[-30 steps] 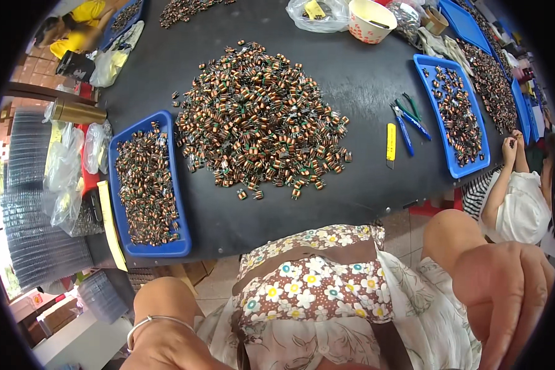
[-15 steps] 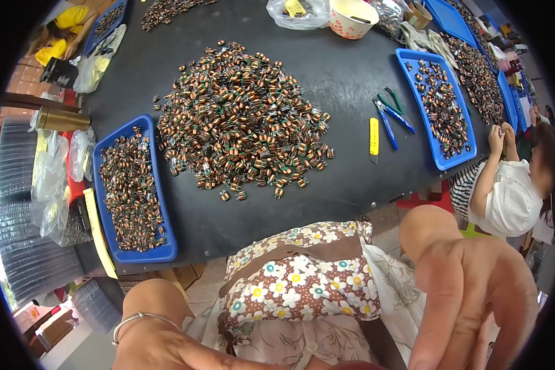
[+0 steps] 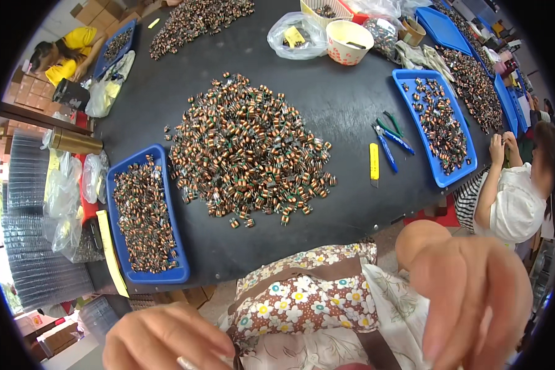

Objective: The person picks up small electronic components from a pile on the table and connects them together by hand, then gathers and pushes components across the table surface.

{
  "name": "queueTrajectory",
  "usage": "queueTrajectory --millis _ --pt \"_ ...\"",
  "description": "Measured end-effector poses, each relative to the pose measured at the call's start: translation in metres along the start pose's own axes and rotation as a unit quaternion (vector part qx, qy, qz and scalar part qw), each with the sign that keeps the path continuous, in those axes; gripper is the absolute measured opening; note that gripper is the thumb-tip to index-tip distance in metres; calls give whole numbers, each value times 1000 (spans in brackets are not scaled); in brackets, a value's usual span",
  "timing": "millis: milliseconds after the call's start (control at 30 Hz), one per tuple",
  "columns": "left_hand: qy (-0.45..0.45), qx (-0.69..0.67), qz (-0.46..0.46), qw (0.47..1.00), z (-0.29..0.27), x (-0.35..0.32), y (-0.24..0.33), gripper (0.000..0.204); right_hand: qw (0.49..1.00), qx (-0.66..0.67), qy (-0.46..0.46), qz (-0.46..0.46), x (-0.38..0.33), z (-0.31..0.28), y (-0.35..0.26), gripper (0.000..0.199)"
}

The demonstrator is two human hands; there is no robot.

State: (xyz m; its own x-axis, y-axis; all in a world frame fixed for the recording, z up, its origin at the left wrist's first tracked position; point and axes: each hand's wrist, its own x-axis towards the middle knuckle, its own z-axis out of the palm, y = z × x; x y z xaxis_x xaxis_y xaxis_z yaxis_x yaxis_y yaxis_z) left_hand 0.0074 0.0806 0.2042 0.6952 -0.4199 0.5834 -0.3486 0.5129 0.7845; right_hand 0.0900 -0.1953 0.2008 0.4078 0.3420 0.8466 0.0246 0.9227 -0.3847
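Single head view, steeply downward over dark table (image 3: 327, 105), lap nearest.

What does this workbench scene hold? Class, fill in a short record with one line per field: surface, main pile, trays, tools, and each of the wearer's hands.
surface: dark table
main pile: small copper-wound coils heaped mid-table
trays: left blue tray and right blue tray, both holding coils
tools: yellow utility knife beside blue-handled pliers
left hand: low at the floral apron, pinching something small
right hand: raised near the camera, blurred, open, nothing visible in it
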Motion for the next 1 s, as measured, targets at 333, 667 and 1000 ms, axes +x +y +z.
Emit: queueTrajectory --millis 333,667,1000 --pt "272 -20 -37 961 15 -44 -51 27 818 -437 251 279 -99 -70 36 14" --pt "19 9 -117 993 26 31 -6 34 676 -601 136 403 -169 -99 58 16" --pt "95 26 -126 987 47 31 -23 32 606 -708 94 350 -194 -98 81 23"
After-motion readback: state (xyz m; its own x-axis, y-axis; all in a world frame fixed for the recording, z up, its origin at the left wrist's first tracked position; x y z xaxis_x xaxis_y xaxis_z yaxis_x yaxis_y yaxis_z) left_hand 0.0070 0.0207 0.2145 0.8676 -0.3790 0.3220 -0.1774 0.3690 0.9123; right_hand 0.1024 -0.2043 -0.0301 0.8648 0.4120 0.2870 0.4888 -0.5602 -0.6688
